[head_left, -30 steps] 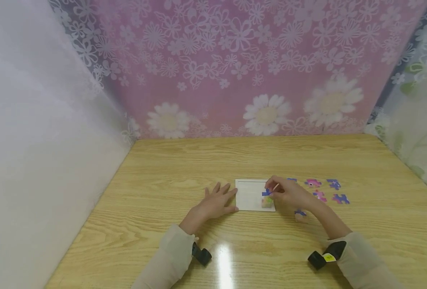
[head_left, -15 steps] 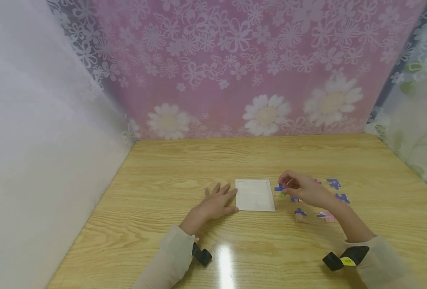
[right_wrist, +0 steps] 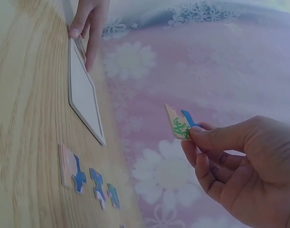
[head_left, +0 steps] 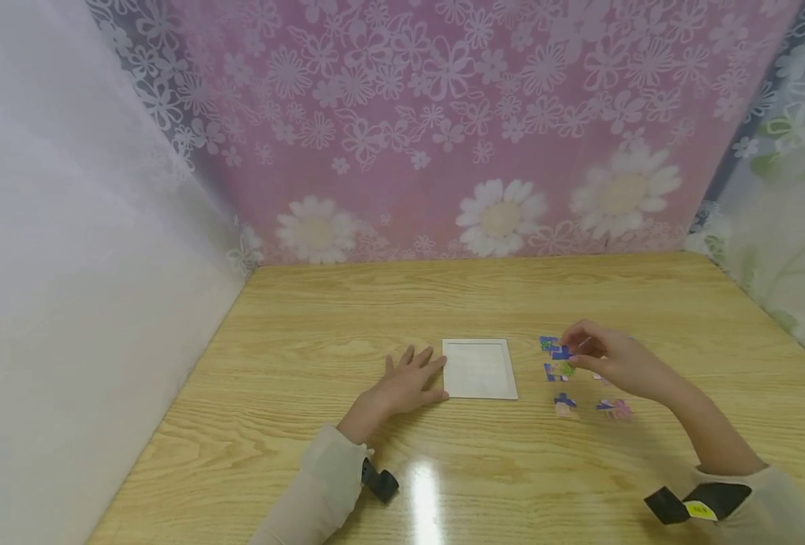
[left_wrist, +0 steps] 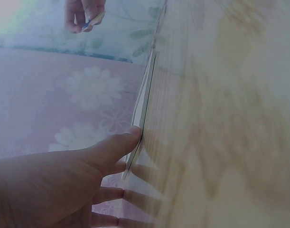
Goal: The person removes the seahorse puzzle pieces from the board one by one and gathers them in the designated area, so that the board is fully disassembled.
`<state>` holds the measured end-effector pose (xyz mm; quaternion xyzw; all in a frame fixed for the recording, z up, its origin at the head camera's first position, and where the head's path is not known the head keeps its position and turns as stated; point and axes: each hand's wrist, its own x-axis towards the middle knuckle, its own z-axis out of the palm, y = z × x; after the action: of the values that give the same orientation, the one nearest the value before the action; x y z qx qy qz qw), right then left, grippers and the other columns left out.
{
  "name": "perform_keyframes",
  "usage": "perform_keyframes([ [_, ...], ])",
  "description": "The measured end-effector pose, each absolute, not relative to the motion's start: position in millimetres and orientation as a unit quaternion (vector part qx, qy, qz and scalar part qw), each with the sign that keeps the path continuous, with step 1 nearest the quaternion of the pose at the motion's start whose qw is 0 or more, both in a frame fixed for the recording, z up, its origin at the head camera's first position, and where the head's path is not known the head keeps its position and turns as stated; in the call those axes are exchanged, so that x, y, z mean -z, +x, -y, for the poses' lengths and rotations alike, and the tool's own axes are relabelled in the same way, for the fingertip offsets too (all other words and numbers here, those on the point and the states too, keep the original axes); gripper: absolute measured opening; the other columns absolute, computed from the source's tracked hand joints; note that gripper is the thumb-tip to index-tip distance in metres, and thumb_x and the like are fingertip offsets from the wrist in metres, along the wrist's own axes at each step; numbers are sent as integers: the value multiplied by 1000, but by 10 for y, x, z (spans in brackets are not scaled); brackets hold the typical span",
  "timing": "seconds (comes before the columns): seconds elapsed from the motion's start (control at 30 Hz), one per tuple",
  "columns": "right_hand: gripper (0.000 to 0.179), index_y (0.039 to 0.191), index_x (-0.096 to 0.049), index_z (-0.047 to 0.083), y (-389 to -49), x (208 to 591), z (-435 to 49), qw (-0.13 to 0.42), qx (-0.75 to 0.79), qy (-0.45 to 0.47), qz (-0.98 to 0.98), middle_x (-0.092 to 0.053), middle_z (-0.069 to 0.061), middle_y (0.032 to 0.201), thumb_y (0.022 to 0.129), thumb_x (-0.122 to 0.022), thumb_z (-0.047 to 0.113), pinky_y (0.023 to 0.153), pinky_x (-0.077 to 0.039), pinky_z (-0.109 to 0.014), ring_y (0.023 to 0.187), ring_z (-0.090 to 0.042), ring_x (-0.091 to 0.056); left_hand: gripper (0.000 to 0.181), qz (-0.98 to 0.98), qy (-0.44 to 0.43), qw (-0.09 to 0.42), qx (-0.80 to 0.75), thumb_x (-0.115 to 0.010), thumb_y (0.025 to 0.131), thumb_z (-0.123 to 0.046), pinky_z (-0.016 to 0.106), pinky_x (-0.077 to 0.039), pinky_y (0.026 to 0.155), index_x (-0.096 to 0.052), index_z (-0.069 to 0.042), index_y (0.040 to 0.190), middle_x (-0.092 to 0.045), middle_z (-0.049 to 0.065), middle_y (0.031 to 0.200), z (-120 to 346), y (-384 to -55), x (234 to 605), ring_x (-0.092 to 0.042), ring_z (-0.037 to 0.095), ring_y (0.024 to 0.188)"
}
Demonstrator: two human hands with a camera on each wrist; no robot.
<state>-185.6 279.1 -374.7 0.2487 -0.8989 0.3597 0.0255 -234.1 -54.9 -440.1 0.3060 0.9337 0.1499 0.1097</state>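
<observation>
Between thumb and fingers my right hand (head_left: 616, 365) pinches a jigsaw piece (right_wrist: 177, 124), raised above the table. The piece is cream and blue with a green plant print. A white, square puzzle frame (head_left: 479, 371) lies flat on the table with no piece in it. My left hand (head_left: 405, 383) rests at its left edge, fingers spread, with thumb and a fingertip touching the rim. Below the right hand lie several loose pieces, among them a blue and peach piece (head_left: 566, 406) and a pink and blue piece (head_left: 615, 409). The right hand partly hides others.
The wooden table (head_left: 348, 303) reaches back to a pink flowered curtain (head_left: 402, 151). A pale wall (head_left: 103, 265) stands on the left, and a light leafy curtain (head_left: 791, 265) hangs on the right.
My right hand has moved right with the jigsaw piece, from over the frame's right side to above the loose pieces. The left hand has stayed at the frame's edge.
</observation>
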Motion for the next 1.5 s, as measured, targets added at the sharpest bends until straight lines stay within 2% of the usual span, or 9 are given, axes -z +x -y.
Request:
perform_keyframes([
  [0.3, 20, 107, -56, 6, -1753, 3721, -2940, 46, -342, 226, 911, -59, -4, 97, 88, -62, 6, 64, -51, -29, 83, -7, -59, 66, -934, 306, 108, -147, -51, 90, -47, 66, -7, 97, -30, -17, 145, -19, 12, 149, 546, -2345, 4401, -8, 38, 135],
  [0.53, 23, 105, -57, 4, -1700, 3722, -3046, 74, -321, 231, 915, -60, -3, 96, 84, -64, -1, 66, -49, -23, 81, -4, -58, 66, -934, 305, 112, -150, -52, 90, -46, 66, -7, 98, -30, -17, 145, -19, 12, 149, 543, -2334, 4382, -7, 38, 135],
  [0.8, 24, 105, -57, 6, -1633, 3747, -3168, 83, -316, 232, 916, -60, -4, 96, 84, -64, -2, 67, -48, -19, 82, -2, -57, 66, -936, 302, 113, -145, -51, 91, -46, 65, -7, 98, -29, -17, 145, -18, 11, 150, 540, -2327, 4372, -7, 37, 135],
  [1.13, 24, 106, -57, 4, -1560, 3805, -3349, 75, -318, 214, 921, -60, -5, 95, 84, -63, -2, 63, -49, -23, 81, 0, -57, 66, -935, 304, 114, -144, -51, 91, -46, 65, -7, 98, -29, -17, 146, -18, 11, 150, 544, -2334, 4370, -7, 37, 135],
  [1.37, 22, 103, -58, 6, -1503, 3900, -3440, 84, -320, 203, 921, -60, 1, 91, 84, -64, -1, 62, -49, -21, 78, 0, -57, 66, -934, 302, 118, -147, -51, 91, -46, 65, -6, 98, -29, -17, 146, -18, 10, 150, 543, -2329, 4372, -6, 37, 136],
  [1.5, 22, 102, -58, 3, -1494, 3964, -3511, 86, -330, 211, 916, -60, 1, 90, 82, -65, -4, 62, -48, -19, 78, 0, -56, 66, -936, 302, 118, -141, -50, 91, -47, 64, -6, 99, -28, -18, 146, -17, 9, 150, 540, -2333, 4378, -6, 36, 136],
])
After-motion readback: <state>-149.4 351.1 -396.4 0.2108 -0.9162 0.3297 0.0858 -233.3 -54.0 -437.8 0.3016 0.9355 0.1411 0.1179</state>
